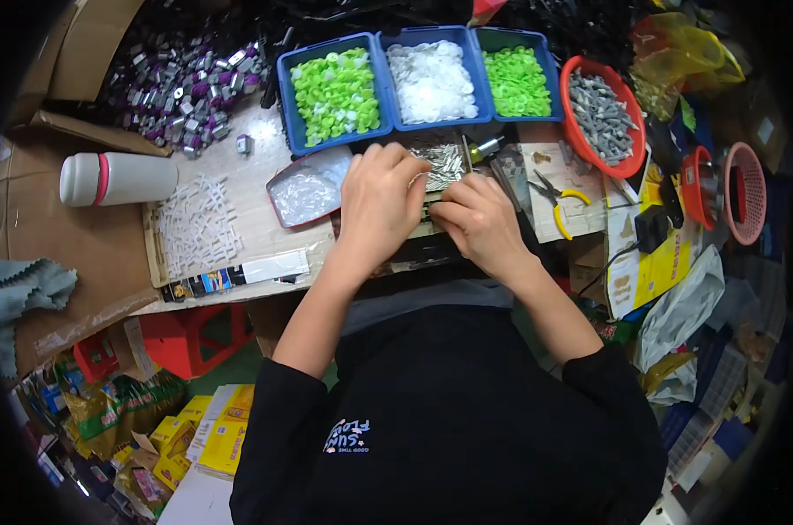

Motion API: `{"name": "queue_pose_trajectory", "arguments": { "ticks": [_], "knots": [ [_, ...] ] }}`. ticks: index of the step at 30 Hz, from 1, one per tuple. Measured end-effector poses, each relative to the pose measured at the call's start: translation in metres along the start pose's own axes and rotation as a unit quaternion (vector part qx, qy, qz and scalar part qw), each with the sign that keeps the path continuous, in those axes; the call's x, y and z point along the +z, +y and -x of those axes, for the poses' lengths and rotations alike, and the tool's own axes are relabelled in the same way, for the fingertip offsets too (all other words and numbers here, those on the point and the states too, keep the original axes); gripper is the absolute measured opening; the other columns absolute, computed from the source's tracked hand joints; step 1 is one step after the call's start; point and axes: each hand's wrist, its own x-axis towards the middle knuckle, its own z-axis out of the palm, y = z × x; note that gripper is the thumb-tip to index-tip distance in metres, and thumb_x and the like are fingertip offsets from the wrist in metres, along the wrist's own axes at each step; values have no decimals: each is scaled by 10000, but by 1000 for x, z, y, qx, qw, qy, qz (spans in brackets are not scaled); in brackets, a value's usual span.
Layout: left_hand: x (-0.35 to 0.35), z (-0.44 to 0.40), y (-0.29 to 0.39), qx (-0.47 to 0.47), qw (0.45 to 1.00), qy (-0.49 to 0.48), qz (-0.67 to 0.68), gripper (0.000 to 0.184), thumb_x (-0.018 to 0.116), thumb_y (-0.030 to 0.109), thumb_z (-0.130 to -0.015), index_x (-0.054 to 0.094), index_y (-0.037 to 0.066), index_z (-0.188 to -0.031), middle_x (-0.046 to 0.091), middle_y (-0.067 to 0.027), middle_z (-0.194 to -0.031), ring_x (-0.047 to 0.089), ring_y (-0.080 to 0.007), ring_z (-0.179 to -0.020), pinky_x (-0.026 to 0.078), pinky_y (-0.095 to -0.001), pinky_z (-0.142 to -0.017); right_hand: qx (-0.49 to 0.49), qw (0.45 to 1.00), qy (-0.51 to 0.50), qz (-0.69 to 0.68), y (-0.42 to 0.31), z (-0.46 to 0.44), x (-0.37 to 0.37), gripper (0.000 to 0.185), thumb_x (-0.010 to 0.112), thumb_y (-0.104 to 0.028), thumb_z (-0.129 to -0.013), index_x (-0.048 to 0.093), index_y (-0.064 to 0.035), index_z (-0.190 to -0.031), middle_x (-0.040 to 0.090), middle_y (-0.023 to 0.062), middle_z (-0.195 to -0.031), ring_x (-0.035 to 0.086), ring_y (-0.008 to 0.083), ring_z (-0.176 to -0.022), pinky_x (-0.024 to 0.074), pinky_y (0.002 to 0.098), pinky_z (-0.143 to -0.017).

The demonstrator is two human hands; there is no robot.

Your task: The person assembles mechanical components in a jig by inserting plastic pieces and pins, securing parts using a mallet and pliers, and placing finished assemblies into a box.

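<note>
My left hand (380,197) is closed, its fingertips bent toward a pile of small silver metal pins (444,162). Opposite it, my right hand (482,219) is pinched low at the near side of the same pile. Whatever either hand holds is hidden by the fingers or too small to name. Left of my left hand lies a shallow red-edged tray (307,188) of clear small parts. Behind the hands are three blue bins: one with green pieces (335,92), one with white discs (431,80), one with smaller green pieces (516,80).
Pliers with yellow handles (561,201) lie to the right, below a red basket (634,156) of grey parts. White cross-shaped pieces (199,227) and a white bottle (121,179) are on the left. Purple-and-silver parts (191,96) are heaped at the back left. A red stool (191,339) stands under the table.
</note>
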Motion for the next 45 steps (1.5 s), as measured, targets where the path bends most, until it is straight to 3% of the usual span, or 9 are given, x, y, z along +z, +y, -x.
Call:
{"name": "queue_pose_trajectory", "arguments": {
  "ticks": [5,7,19,23,25,30,36,39,45],
  "knots": [
    [28,-23,-4,28,972,-73,-220,20,651,40,-662,665,49,-672,614,-126,-756,598,-262,-807,422,-388,-708,-1,997,32,-73,22,-6,-16,118,752,-61,-743,696,-47,-846,624,48,-844,598,234,-825,457,355,-756],
    [29,-23,-3,16,971,-100,-218,24,646,41,-676,663,55,-665,614,-121,-758,596,-259,-803,421,-386,-706,101,975,195,-37,48,-9,-31,62,726,-51,-790,708,-35,-847,654,87,-854,626,248,-812,487,359,-735],
    [20,0,0,-93,995,19,12,65,687,85,-817,717,31,-800,672,-149,-767,660,-315,-709,509,-401,-635,40,944,32,327,179,-97,-59,119,764,-109,-710,719,-77,-816,629,31,-917,602,251,-897,481,393,-787],
    [18,-2,-5,-101,992,59,54,99,723,95,-821,722,4,-859,696,-164,-793,672,-297,-649,519,-366,-599,8,973,107,206,182,-97,-61,83,735,-104,-778,709,-53,-837,642,37,-877,629,193,-856,490,345,-732],
    [18,-3,-5,-103,990,73,64,99,712,82,-828,723,-6,-871,693,-167,-793,669,-284,-630,516,-355,-592,181,974,134,1,160,-94,-65,72,701,-105,-851,714,-48,-894,661,14,-840,618,97,-738,481,273,-632],
    [6,-4,11,-312,871,-14,380,144,665,81,-908,700,-58,-921,691,-74,-738,634,-99,-599,501,-232,-557,239,891,96,-373,66,-70,-52,127,673,-67,-895,722,-23,-1005,680,15,-845,600,66,-663,480,199,-594],
    [-4,7,27,-347,811,-63,468,160,661,90,-914,694,-66,-921,676,-61,-733,634,-83,-613,506,-207,-559,271,799,80,-531,26,-25,1,140,682,-100,-920,705,25,-977,709,86,-877,684,146,-766,554,264,-662],
    [-6,11,30,-334,830,-52,443,161,658,83,-906,693,-74,-924,673,-63,-720,632,-81,-603,514,-208,-552,354,663,102,-652,13,-18,8,194,689,-173,-924,692,10,-986,706,92,-889,699,176,-810,575,294,-702],
    [-6,13,32,-334,837,-46,431,169,655,80,-899,691,-83,-921,673,-66,-712,639,-85,-604,530,-217,-543,359,674,107,-636,8,-12,8,198,692,-170,-922,690,17,-988,707,94,-890,697,166,-819,580,301,-714]
  ]
}}
